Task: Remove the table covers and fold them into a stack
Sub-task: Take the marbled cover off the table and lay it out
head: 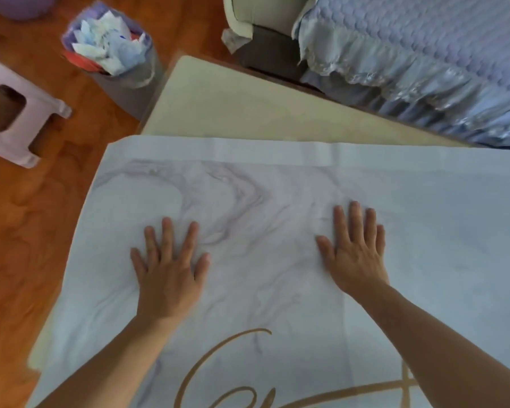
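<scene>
Spread across the middle and lower frame over a cream rectangular desk [248, 113]: a pale marbled grey-white table cover with gold script lettering [277, 187], far edge folded back in a plain white band. Pressed flat on the cover, left of centre: left hand [168, 278], fingers straight and splayed wide, holding nothing. Right of centre, well apart from it: right hand [355, 254], likewise flat, fingers straight and close together, palm down on the fabric. Upper left, on the orange-brown wooden floor [27, 231]: a grey bin stuffed with crumpled paper [115, 54] and a white plastic stool [12, 119]. Upper right: a bed with blue quilted frilled bedspread [424, 54].
</scene>
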Available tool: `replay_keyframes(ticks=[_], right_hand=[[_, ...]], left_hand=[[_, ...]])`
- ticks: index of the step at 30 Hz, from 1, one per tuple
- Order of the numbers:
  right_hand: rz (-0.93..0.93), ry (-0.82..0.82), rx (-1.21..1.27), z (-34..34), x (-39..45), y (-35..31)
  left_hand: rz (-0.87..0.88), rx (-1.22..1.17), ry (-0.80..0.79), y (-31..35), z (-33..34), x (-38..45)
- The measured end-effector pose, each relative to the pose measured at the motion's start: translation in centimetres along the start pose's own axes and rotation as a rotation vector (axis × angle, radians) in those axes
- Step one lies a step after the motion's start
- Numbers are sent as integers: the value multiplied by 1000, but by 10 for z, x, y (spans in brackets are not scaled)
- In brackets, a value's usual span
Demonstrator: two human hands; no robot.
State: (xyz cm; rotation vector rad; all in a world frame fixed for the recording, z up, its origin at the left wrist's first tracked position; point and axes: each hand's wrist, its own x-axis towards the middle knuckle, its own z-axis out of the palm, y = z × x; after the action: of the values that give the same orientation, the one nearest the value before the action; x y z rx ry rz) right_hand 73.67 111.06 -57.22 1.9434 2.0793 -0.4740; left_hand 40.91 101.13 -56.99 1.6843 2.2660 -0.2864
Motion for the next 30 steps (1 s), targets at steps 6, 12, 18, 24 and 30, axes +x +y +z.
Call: replay_keyframes(ticks=[6,12,18,24,30], right_hand=[[-29,22,30,-14,20,-4],[-230,210,78,-76,116,-3],[-212,-69,-130,-113,146,3],[-256,68,87,-101,153,14],[-124,121,145,-111,188,-12]], left_hand=[[19,-7,71,2,-11,3],[250,-17,195,-20,-65,110],[372,148,-113,-23,-118,192],[392,98,-162,-27,-122,211],[353,165,-182,-21,-145,234]])
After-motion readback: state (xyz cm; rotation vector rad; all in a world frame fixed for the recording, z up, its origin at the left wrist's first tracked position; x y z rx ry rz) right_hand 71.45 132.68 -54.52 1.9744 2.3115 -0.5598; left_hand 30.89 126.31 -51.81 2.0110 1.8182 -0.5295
